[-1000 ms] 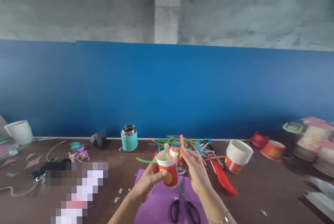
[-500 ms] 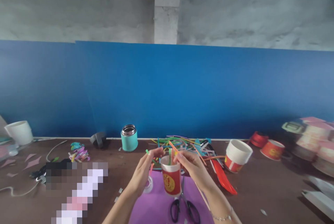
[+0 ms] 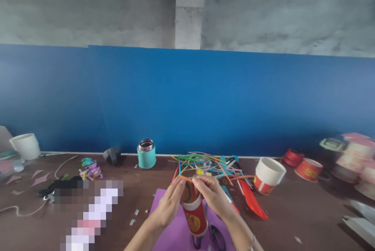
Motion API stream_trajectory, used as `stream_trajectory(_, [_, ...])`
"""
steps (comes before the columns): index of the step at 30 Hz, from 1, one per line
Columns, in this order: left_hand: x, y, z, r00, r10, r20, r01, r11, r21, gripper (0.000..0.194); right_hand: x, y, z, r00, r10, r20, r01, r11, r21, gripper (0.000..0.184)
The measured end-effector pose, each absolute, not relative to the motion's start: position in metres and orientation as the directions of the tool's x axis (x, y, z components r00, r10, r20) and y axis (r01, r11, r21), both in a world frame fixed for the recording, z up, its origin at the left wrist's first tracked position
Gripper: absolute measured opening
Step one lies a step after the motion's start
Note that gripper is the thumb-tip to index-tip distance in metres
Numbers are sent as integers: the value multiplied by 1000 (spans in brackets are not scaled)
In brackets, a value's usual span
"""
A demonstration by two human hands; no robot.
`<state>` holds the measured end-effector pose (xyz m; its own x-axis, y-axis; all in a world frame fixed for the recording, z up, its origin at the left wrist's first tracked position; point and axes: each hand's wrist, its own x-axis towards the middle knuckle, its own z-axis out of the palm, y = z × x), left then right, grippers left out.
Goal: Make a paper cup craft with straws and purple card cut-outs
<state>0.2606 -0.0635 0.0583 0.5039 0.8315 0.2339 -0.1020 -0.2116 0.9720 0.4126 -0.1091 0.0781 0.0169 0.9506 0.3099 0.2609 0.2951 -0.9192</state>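
A red paper cup (image 3: 195, 221) with a white rim and gold emblem stands in front of me, a little tilted. Just above its mouth, a thin orange straw (image 3: 186, 178) spans between my fingertips. My left hand (image 3: 170, 204) pinches its left end, and my right hand (image 3: 213, 194) grips the other end. What is inside the cup is mostly hidden by my fingers. Beneath lies a purple sheet (image 3: 159, 237), where black-handled scissors (image 3: 218, 238) are partly covered by the cup.
Behind my hands is a pile of coloured straws (image 3: 193, 161). To its right lie a red-handled tool (image 3: 253, 202) and stacked paper cups (image 3: 268, 173). A turquoise jar (image 3: 146, 157) stands at the back left. Clear scraps (image 3: 134, 218) lie left of the sheet.
My left hand has come in toward the right hand, and both now hold the orange straw over the cup. The straw has swung from slanted to nearly level. The cup appears lower and more tilted.
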Motion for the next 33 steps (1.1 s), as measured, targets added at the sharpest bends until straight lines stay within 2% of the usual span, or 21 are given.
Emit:
stream_trajectory(7, [272, -65, 61, 593, 763, 259, -258, -124, 958, 42, 415, -108, 73, 75, 950, 302, 215, 280, -935, 45])
stream_trajectory(11, [276, -69, 59, 554, 803, 221, -325, -35, 945, 41, 411, -107, 72, 148, 941, 303, 128, 285, -950, 45])
stream_trajectory(15, [278, -71, 56, 456, 880, 134, -335, 30, 942, 43, 409, -104, 67, 225, 948, 227, 29, 226, -974, 44])
stream_trajectory(18, [278, -74, 57, 379, 918, 113, -316, 14, 949, 44, 409, -102, 64, 235, 953, 192, 21, 193, -981, 44])
stream_trajectory(20, [277, -76, 60, 407, 899, 158, -321, -21, 947, 42, 409, -102, 65, 223, 956, 189, 14, 191, -982, 45])
stream_trajectory(23, [277, -79, 66, 461, 859, 221, -337, -61, 940, 39, 409, -104, 72, 166, 962, 216, 40, 212, -976, 45])
stream_trajectory(28, [276, -78, 69, 440, 891, 108, -288, 26, 957, 36, 409, -109, 80, 23, 970, 243, 158, 236, -959, 46])
stream_trajectory(33, [273, -74, 65, 347, 927, 143, -320, -27, 947, 35, 407, -110, 77, -4, 977, 213, 238, 208, -949, 51])
